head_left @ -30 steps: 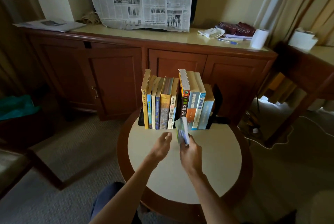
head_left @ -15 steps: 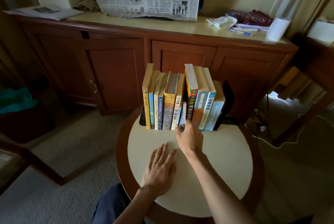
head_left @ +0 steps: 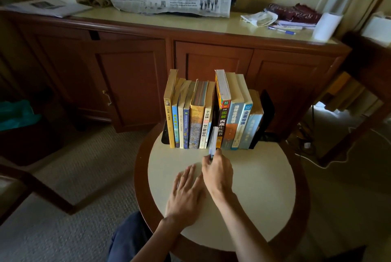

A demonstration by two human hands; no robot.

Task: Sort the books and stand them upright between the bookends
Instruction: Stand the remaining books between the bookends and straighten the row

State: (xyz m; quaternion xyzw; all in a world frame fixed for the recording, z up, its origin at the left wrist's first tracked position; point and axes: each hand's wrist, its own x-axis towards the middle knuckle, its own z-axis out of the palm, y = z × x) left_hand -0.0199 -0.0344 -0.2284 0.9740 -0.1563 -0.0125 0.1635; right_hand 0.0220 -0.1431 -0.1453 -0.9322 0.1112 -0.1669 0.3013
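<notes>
Fingers (head_left: 214, 153) of your right hand (head_left: 218, 174) are pinched shut on the near edge of a thin book (head_left: 213, 138), held upright and edge-on so it can slot into the dark gap in the row. That gap sits between the cream-spined book (head_left: 206, 128) and the tall orange one (head_left: 222, 113); the thin book's far edge is at the mouth of the gap, not clearly seated. Low pinch keeps your knuckles clear of the neighbouring spines. Your left hand (head_left: 186, 194) lies flat and open on the worktop (head_left: 254, 177), holding nothing, probably just bracing. Other books stand upright between the left bookend (head_left: 165, 134) and right bookend (head_left: 264, 113), packed close, so they prop each other. Judged: this is the last book, task nearly done. Tight gap could snag its cover.
</notes>
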